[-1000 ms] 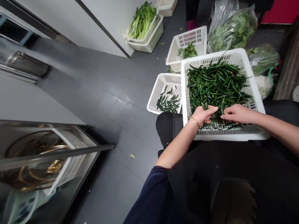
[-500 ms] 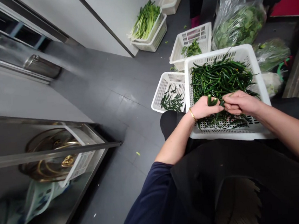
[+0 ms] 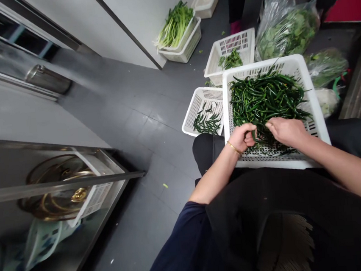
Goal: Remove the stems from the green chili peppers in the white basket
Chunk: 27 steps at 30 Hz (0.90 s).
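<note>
Head view: the left hand [image 3: 245,136], a thin gold bracelet [image 3: 233,147] at its wrist, is curled in a fist with a green chili [image 3: 253,135] pinched between thumb and fingers. Just beside it, the right hand [image 3: 284,130] has its fingertips drawn narrowly together; whether they grip anything I cannot tell. Both are above the near part of a large white basket [image 3: 315,97] resting on the person's lap, where a heap of green chilies [image 3: 266,93] fills the middle and far side. On the floor just left is a low white basket [image 3: 210,93] with loose chilies [image 3: 207,124]; behind stands another slotted basket [image 3: 243,40] holding leafy greens [image 3: 230,59], near a clear plastic bag [image 3: 286,36] of leaves. Any lettering on baskets or bag is too small to read.
</note>
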{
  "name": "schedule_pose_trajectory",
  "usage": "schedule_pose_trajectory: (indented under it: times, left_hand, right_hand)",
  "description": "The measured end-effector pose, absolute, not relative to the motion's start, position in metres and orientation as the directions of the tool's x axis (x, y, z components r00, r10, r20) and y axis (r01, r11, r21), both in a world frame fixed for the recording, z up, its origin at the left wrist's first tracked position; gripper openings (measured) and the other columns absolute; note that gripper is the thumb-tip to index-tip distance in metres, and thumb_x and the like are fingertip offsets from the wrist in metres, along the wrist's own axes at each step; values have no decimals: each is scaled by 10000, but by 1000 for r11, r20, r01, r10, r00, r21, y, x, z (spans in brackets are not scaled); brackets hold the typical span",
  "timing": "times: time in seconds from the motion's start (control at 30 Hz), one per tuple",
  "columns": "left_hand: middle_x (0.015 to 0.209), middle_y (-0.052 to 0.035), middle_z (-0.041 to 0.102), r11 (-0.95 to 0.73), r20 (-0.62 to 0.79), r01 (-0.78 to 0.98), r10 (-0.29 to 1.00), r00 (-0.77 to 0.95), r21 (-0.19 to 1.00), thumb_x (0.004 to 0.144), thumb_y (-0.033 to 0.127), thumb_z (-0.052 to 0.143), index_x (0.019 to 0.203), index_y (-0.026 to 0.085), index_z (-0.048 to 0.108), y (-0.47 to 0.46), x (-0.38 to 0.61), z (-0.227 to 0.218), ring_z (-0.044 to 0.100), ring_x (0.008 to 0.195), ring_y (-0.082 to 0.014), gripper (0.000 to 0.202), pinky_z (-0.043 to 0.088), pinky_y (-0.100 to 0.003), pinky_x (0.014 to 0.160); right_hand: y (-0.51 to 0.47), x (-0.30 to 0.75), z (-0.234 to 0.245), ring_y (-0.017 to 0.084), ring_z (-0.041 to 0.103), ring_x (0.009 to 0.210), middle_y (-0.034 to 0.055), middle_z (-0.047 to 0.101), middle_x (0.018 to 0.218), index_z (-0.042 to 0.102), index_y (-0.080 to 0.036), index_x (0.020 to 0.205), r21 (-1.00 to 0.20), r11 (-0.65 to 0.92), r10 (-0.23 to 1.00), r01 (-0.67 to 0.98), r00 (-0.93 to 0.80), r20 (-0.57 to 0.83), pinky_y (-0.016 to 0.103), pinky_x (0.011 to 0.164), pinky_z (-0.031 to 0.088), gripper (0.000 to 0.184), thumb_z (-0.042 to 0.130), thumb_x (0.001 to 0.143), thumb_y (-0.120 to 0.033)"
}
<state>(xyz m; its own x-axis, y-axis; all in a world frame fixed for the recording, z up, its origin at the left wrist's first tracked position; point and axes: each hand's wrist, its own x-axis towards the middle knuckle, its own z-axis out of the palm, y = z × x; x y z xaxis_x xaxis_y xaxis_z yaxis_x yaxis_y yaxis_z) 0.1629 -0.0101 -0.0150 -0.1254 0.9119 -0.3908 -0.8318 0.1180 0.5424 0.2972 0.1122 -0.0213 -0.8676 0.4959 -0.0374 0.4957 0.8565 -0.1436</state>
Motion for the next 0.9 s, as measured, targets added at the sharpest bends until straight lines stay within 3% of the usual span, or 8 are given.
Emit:
schedule_pose_trajectory:
  times: [0.17,0.3,0.4,0.5,0.6,0.7,0.8,0.9]
  left_hand:
    - [611,-29,560,-26,-137,-651,971,-197,759,598,388,612,735,125,549,-17,139,-4,498,468,-112,304,291,-204,382]
    - [523,44,455,93,-233,-377,908,-347,922,633,370,666,670,154,499,-12,143,-11,417,439,-64,275,288,-185,434]
    - [539,46,468,279,-213,73,854,-475,957,550,261,752,627,168,528,-5,154,-22,455,526,-83,255,349,-194,524]
    - [541,35,495,288,-156,318,911,-381,904,533,243,763,588,173,557,0,162,-23,481,587,-109,225,378,-211,585]
    - [645,13,581,161,-122,186,971,-204,969,594,320,725,676,142,616,-1,167,-12,516,632,-96,224,412,-216,651]
    - [707,-11,610,136,-144,-61,975,-168,989,587,348,731,766,118,628,-4,168,-4,530,628,-78,310,424,-208,631]
    - [627,0,570,107,-178,-359,969,-173,927,608,385,711,757,125,579,-8,166,-8,493,513,-66,327,363,-186,475]
    - [620,-24,578,132,-233,-579,967,-103,805,626,406,673,769,131,544,-11,162,-14,545,520,-109,336,336,-188,416]
  right_hand:
    - [104,283,-60,226,618,732,156,584,1028,581,-161,1063,5,976,201,219,-886,-417,273,565,390,346,436,854,-396]
    - [113,272,-62,207,607,755,129,598,973,621,-162,920,-65,981,141,181,-909,-391,261,571,379,308,359,890,-322]
    - [128,278,-46,175,572,698,79,616,826,600,-181,811,-268,946,97,185,-946,-311,255,570,360,288,372,878,-343]
    - [138,295,-23,123,490,562,7,543,599,548,-188,714,-626,744,67,232,-959,-276,234,539,341,266,416,854,-371]
    - [141,316,-2,75,326,380,-65,389,443,537,-183,777,-907,299,36,298,-953,-301,208,420,263,289,433,851,-442]
    - [145,332,5,59,247,303,-91,340,414,542,-170,923,-954,22,56,298,-953,-297,203,362,212,358,391,867,-490]
    - [152,337,-10,99,484,423,-12,551,570,570,-173,1060,-885,306,12,351,-931,-365,213,417,331,380,461,838,-462]
    - [146,334,-40,171,603,613,62,653,733,638,-190,1009,-431,858,33,279,-868,-495,242,500,382,264,554,776,-282]
